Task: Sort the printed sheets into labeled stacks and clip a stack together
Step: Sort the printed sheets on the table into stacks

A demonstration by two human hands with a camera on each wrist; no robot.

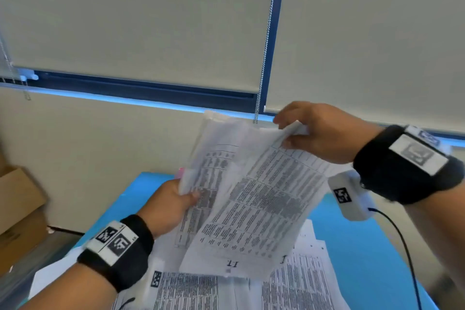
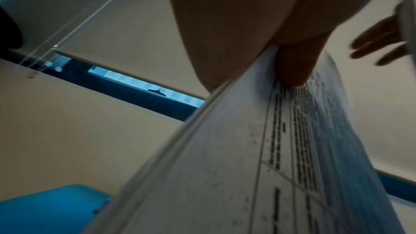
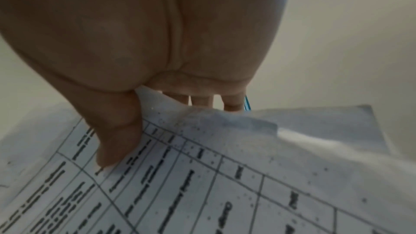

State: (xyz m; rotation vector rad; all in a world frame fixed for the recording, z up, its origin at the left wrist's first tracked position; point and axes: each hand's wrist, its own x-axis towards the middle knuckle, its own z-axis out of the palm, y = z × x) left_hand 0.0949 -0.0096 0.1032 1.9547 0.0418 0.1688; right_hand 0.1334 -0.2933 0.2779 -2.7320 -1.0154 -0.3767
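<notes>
My left hand (image 1: 173, 202) grips a bundle of printed sheets (image 1: 214, 171) by its left edge, thumb on the front page, and holds it upright above the table. My right hand (image 1: 317, 131) pinches the top corner of one printed sheet (image 1: 264, 209) and peels it away from the bundle toward the right. In the left wrist view the left hand's thumb (image 2: 294, 67) presses on the bundle (image 2: 225, 166). In the right wrist view the thumb (image 3: 117, 134) and fingers pinch the sheet's corner (image 3: 202, 166). More printed sheets (image 1: 289, 284) lie spread on the blue table (image 1: 364, 259).
Cardboard boxes (image 1: 17, 209) stand at the left beside the table. A wall with lowered window blinds (image 1: 151, 20) and a bead chain (image 1: 264, 58) rises behind the table. A black cable (image 1: 402, 246) runs from my right wrist camera across the table's right side.
</notes>
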